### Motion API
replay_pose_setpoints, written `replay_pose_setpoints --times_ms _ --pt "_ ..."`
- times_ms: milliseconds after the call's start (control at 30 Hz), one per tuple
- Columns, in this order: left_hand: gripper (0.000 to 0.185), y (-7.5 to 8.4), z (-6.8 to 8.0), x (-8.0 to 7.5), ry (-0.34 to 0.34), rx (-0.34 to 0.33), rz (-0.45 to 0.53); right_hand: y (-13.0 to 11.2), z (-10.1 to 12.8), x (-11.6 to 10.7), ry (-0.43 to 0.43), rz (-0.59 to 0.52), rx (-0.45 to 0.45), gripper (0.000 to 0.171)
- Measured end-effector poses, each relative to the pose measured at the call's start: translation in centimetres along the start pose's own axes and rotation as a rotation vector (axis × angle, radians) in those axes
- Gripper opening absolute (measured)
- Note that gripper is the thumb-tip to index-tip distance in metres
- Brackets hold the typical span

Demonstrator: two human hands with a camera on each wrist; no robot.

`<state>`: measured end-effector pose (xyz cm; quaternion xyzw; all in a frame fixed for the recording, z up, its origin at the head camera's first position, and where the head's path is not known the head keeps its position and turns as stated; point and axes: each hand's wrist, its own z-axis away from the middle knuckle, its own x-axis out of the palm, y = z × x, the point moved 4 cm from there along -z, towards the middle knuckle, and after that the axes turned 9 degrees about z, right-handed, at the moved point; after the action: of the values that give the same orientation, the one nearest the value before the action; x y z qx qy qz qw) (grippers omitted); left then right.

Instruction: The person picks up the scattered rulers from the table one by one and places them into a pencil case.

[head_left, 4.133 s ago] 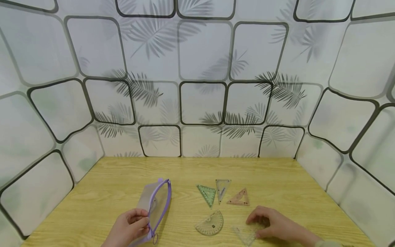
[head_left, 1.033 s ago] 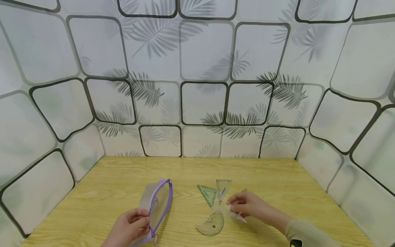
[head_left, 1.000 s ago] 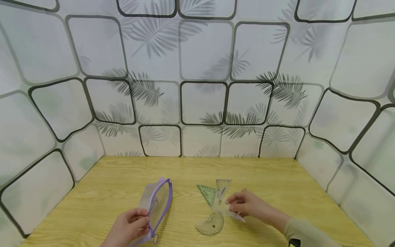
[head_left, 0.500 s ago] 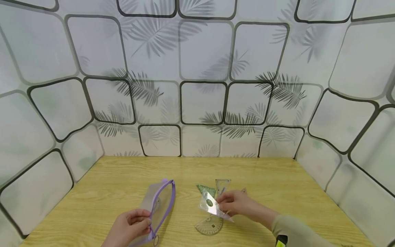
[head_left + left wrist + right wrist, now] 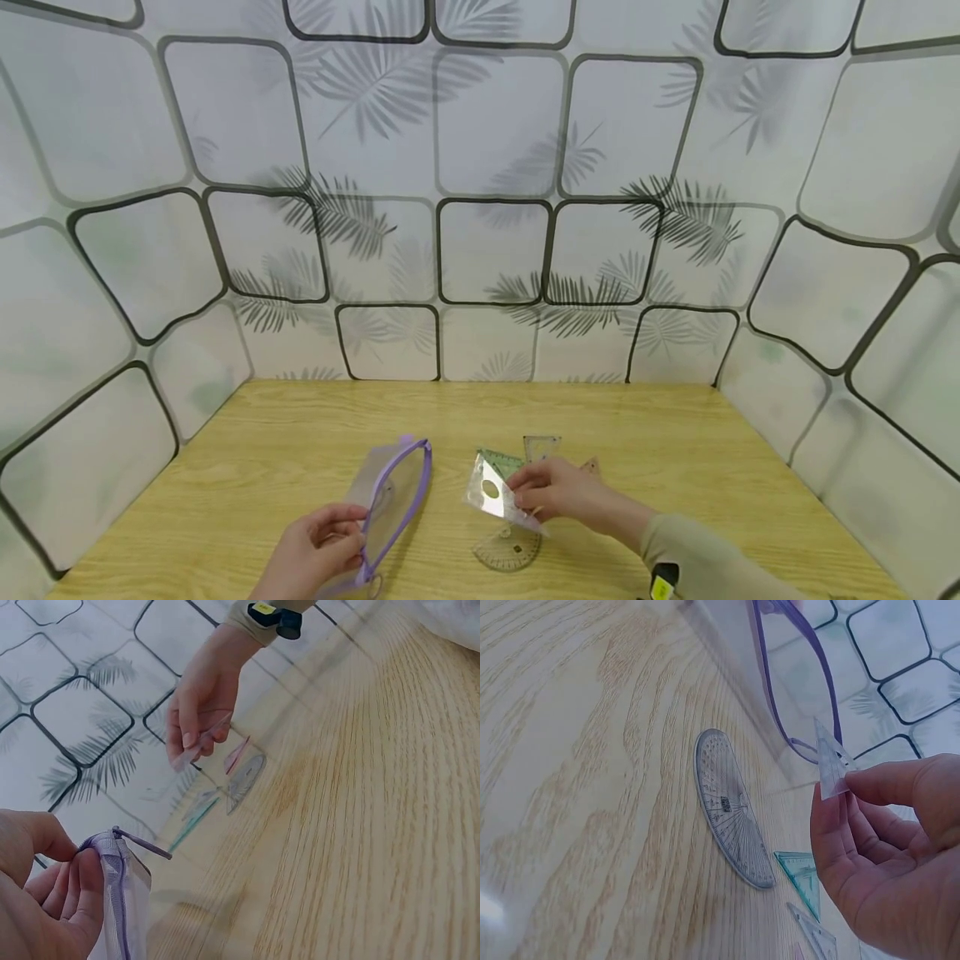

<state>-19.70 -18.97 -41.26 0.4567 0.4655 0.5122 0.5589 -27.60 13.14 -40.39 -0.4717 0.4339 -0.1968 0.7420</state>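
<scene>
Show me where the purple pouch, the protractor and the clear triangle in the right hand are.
purple pouch [image 5: 396,492], head view, its clear side.
protractor [image 5: 731,817], right wrist view, its middle.
clear triangle [image 5: 491,493], head view, its flat face.

A light wooden table [image 5: 675,433] with a clear grain stands enclosed on three sides by pale walls [image 5: 495,150] patterned with rounded black-outlined squares and grey palm-leaf prints, all under soft, even light.

On the table [image 5: 675,433]: 1 purple-zipped clear pouch [image 5: 393,500], 1 clear protractor [image 5: 510,552], and 4 set squares — 1 clear and held up [image 5: 491,493], 1 green [image 5: 504,460], 1 clear [image 5: 542,443], 1 pink [image 5: 591,465]. 2 hands show.
</scene>
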Motion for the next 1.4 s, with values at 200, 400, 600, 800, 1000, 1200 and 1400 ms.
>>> replay_pose_setpoints --times_ms 200,400,600,800,1000,1200,1400 --pt "0.041 0.0 0.0 0.0 -0.001 0.016 0.0 -0.3 -0.2 0.4 -0.003 -0.004 0.008 0.031" --pt "0.048 -0.2 0.2 0.0 -0.004 0.008 0.031 -0.7 -0.4 0.6 -0.013 -0.02 0.013 0.033" --pt "0.047 -0.2 0.3 0.2 0.013 -0.004 0.025 -0.7 -1.0 0.8 -0.018 -0.021 0.018 0.034" --pt "0.046 -0.2 0.3 0.3 0.047 -0.01 0.031 -0.9 -1.5 1.0 -0.012 0.003 0.018 0.032" --pt "0.049 -0.2 0.4 0.5 0.038 -0.011 0.053 -1.6 -2.2 1.6 -0.026 -0.029 0.028 0.03" --pt "0.053 -0.2 0.2 0.6 0.026 -0.022 0.093 -2.1 -3.1 2.2 -0.028 -0.039 0.015 0.028" --pt "0.053 -0.4 0.1 0.6 0.022 -0.023 0.1 -2.4 -4.1 2.9 -0.011 -0.06 -0.001 0.026"
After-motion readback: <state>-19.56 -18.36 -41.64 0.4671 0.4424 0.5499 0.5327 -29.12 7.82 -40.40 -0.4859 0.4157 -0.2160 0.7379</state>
